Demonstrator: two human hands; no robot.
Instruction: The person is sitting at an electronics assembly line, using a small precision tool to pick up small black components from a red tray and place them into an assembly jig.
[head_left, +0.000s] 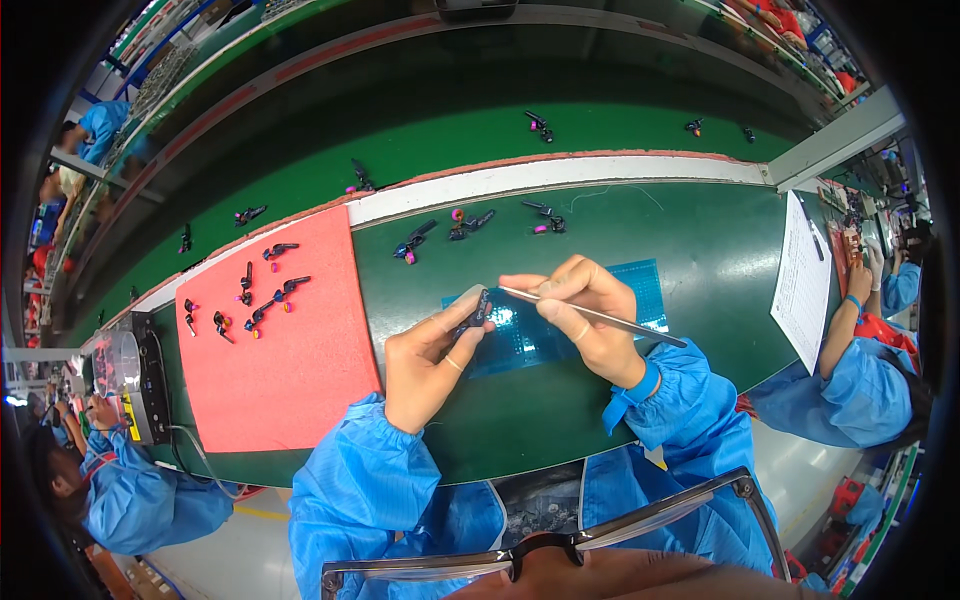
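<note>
My left hand [425, 365] pinches a small dark electronic piece [481, 308] between thumb and fingers, above the green table [480, 430]. In my right hand [600, 310] is a pair of metal tweezers [635, 327], its tip pointing left, close to the piece. Whether the tip touches it I cannot tell. Under both hands lies a shiny blue patterned sheet [650, 290]. Beyond them rest several dark small assemblies with pink or orange round ends, among them one at the left [412, 242] and one at the right [545, 218].
A pink foam mat [330, 350] at left carries several similar assemblies. More lie on the green conveyor belt [620, 130] behind a white ledge [520, 180]. A black device [147, 380] stands far left; paper sheets [800, 280] with a pen lie right. Co-workers sit at both sides.
</note>
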